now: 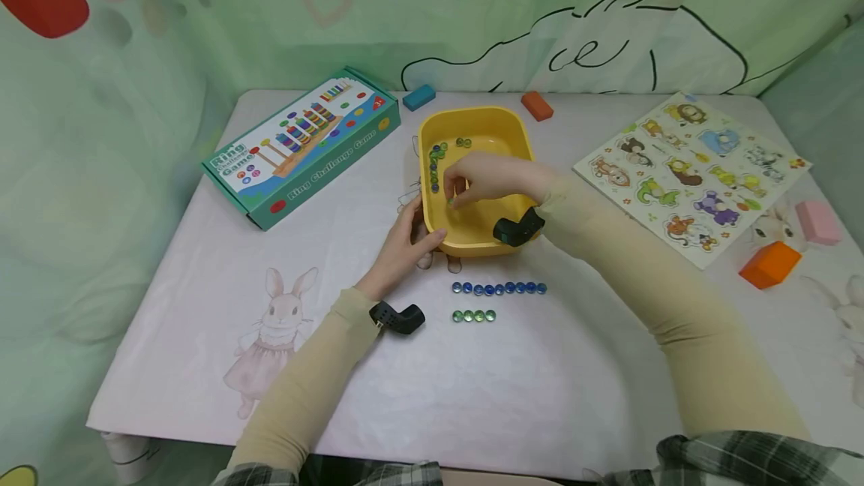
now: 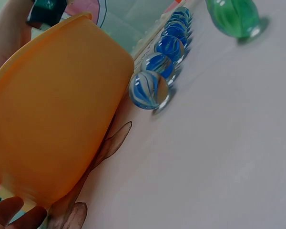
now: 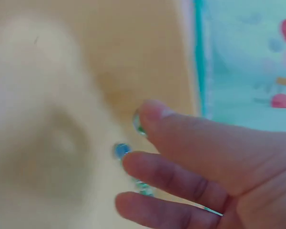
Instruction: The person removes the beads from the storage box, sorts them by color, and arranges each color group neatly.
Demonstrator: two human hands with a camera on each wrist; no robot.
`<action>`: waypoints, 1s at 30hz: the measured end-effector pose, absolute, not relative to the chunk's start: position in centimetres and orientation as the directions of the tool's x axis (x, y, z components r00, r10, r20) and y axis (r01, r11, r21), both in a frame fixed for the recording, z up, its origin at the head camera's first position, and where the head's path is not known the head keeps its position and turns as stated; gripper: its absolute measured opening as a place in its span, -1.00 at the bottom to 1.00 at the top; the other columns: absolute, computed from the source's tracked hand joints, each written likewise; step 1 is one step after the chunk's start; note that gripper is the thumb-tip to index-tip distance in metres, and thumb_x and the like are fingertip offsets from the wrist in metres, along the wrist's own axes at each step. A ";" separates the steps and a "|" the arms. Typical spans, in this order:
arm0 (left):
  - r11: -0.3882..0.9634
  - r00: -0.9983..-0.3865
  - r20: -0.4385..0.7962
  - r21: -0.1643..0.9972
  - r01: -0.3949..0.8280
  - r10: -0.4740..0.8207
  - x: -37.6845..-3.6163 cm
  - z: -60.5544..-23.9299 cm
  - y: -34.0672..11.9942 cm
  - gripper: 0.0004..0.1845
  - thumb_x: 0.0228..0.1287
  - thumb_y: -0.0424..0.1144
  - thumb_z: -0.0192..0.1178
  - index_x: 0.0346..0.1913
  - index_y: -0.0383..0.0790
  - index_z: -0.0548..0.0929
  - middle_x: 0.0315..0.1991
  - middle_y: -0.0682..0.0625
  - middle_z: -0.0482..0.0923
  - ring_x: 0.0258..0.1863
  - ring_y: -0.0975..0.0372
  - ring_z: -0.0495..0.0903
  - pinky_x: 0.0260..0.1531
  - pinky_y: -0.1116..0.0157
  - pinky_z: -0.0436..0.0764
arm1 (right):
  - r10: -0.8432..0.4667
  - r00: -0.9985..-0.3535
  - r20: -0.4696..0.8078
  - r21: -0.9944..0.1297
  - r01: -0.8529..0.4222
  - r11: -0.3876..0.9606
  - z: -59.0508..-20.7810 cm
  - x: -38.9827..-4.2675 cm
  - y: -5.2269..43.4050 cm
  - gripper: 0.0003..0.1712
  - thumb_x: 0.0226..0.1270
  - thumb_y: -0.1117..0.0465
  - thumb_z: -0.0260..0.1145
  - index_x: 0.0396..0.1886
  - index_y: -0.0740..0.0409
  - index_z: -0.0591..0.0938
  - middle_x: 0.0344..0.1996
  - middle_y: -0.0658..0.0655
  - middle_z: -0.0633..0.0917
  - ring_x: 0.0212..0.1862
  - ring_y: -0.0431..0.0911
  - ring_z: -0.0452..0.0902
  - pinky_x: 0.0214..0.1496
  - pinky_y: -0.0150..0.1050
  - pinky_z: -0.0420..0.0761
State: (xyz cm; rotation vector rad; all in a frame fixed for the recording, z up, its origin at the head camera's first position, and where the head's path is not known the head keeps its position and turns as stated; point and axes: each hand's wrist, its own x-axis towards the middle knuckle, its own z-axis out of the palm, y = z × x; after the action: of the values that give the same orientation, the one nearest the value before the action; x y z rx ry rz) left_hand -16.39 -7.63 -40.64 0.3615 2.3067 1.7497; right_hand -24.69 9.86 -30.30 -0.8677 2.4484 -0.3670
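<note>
A yellow tub [image 1: 477, 245] stands on the table with several green and blue marbles [image 1: 434, 167] along its left side and a couple of green ones near its back wall. My left hand [image 1: 403, 250] holds the tub at its front left corner, thumb at the rim and fingers along the outer wall. Inside the tub, my right hand [image 1: 496, 177] pinches a clear marble with green in it [image 3: 137, 124] between thumb and fingers; the thumb partly hides it. In front of the tub lie a row of blue marbles [image 1: 499, 289] and a shorter row of green marbles [image 1: 479, 316].
A green ring game box [image 1: 317, 148] lies at the back left. At the right is an animal puzzle board [image 1: 651, 190], with orange [image 1: 771, 265] and pink [image 1: 818, 222] blocks beside it. Blue [image 1: 419, 97] and orange-red [image 1: 537, 106] blocks lie behind the tub.
</note>
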 end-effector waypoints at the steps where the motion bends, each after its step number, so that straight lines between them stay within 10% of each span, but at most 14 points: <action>1: 0.262 -0.944 -0.029 0.963 0.061 0.327 -16.4 -40.6 -7.6 -0.22 0.26 -0.05 0.13 0.44 -0.05 -0.02 0.37 -0.04 0.15 0.35 0.22 0.13 0.37 0.21 0.06 | -0.647 -0.673 -0.357 -0.413 -0.508 0.756 -30.0 -24.4 10.2 -0.83 0.22 0.18 0.30 -0.24 0.15 0.59 -0.37 0.09 0.58 -0.24 -0.06 0.41 -0.16 -0.27 0.42; 23: 0.265 -0.937 -0.045 0.963 0.052 0.345 -14.9 -37.5 -7.4 -0.26 0.32 -0.20 0.06 0.44 -0.25 -0.06 0.40 -0.19 0.06 0.41 0.09 0.02 0.39 0.14 -0.03 | -0.679 -0.734 0.006 -0.670 -0.506 0.542 -31.4 -15.8 17.2 -0.89 0.19 0.23 0.32 -0.28 0.10 0.63 -0.50 -0.07 0.59 -0.51 -0.21 0.34 -0.46 -0.39 0.38; 30: 0.237 -0.940 -0.006 0.968 0.079 0.340 -16.1 -40.5 -7.6 -0.23 0.29 -0.06 0.10 0.45 -0.07 -0.03 0.40 -0.05 0.11 0.39 0.20 0.06 0.38 0.17 0.00 | -0.709 -0.704 -0.048 -0.669 -0.504 0.546 -32.9 -12.6 18.5 -0.88 0.16 0.19 0.34 -0.28 0.01 0.62 -0.52 -0.18 0.56 -0.52 -0.31 0.33 -0.48 -0.41 0.41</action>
State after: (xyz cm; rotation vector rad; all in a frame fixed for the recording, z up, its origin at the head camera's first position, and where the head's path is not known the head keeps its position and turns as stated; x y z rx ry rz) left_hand -16.05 -7.55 -40.46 0.3960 2.2920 1.7735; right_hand -12.60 18.48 -32.94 -1.0029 2.4729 -0.9220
